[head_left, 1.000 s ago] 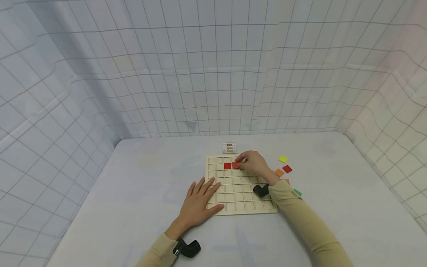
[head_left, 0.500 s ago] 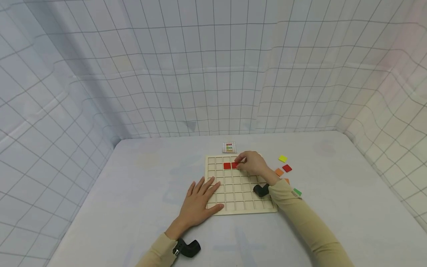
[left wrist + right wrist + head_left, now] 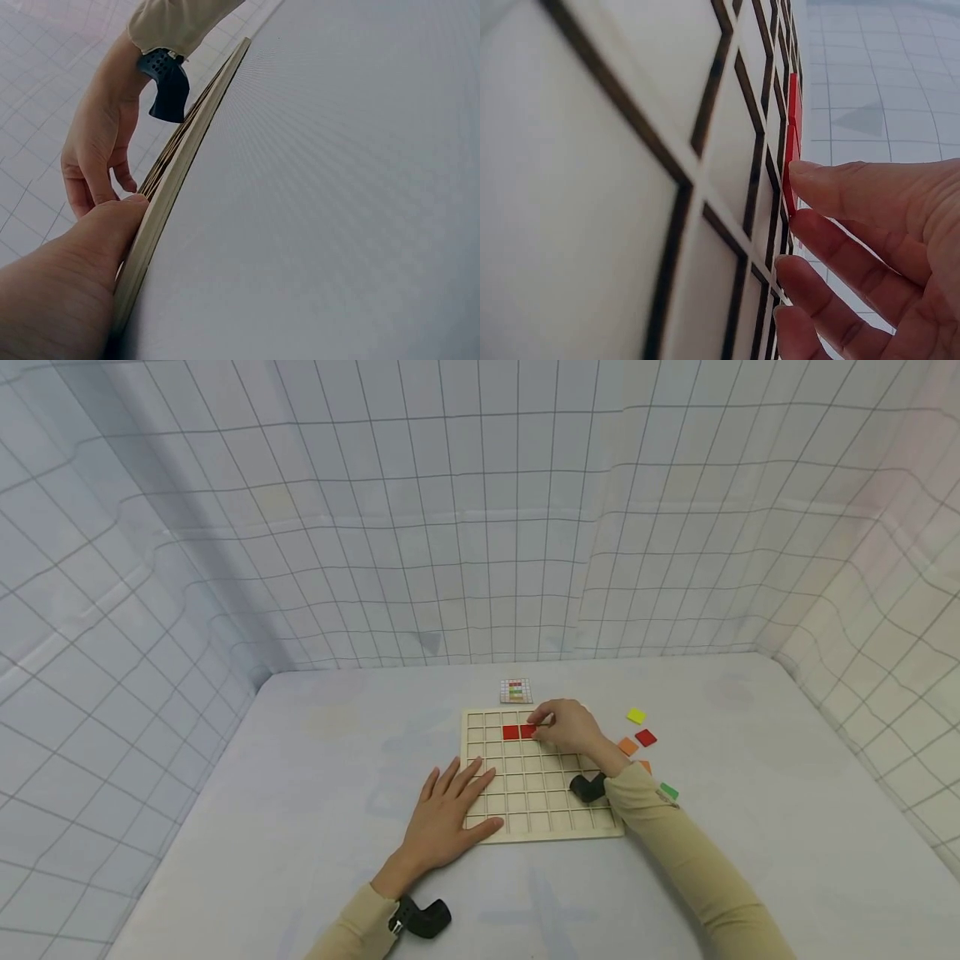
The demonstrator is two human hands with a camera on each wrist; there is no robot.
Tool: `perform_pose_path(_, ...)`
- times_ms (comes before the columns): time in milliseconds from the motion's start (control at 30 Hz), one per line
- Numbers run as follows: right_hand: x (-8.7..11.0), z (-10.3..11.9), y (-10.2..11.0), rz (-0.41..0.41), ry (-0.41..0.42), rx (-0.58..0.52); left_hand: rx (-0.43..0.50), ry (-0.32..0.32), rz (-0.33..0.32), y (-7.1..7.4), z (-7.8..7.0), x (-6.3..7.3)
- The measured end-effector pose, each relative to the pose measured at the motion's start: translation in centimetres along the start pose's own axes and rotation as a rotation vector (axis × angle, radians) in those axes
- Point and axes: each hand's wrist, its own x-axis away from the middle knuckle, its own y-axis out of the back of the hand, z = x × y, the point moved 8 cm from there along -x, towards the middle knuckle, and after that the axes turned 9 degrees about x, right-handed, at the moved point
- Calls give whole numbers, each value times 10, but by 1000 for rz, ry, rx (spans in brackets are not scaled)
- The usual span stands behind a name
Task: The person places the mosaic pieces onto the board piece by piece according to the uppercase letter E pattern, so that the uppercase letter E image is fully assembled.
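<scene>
A pale wooden grid board (image 3: 528, 796) lies on the table. My left hand (image 3: 441, 828) rests spread on its left edge, fingers straight and thumb (image 3: 112, 225) along the front rim. My right hand (image 3: 573, 729) is over the upper part of the board, with thumb and index finger at the two edges of a red square tile (image 3: 793, 172). That tile sits in a cell right beside another red square tile (image 3: 511, 732). In the right wrist view the other fingers (image 3: 832, 307) hang below, loosely bent.
Behind the board stands a small pattern card (image 3: 516, 692) with coloured squares. Right of the board lie loose tiles: yellow (image 3: 636, 716), red (image 3: 646, 738), orange (image 3: 627, 747) and green (image 3: 669, 791). Another orange one is partly covered by the right sleeve.
The red tile under the right hand has gone from slightly tilted to flat in its cell beside the first one. The left hand stays put.
</scene>
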Motion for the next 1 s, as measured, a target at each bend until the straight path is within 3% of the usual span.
perform_pose_path(267, 9, 1, -5, 73, 87, -78, -1, -4, -9, 2, 0, 0)
perform_pose_path(500, 31, 2, 7, 29, 220, -59, 11, 0, -5, 2, -1, 2)
perform_pose_path(800, 64, -43, 36, -24, 41, -17, 6, -11, -4, 1, -2, 2)
perform_pose_path(1000, 77, -68, 55, -76, 0, 53, -5, -15, -6, 1, 0, 2)
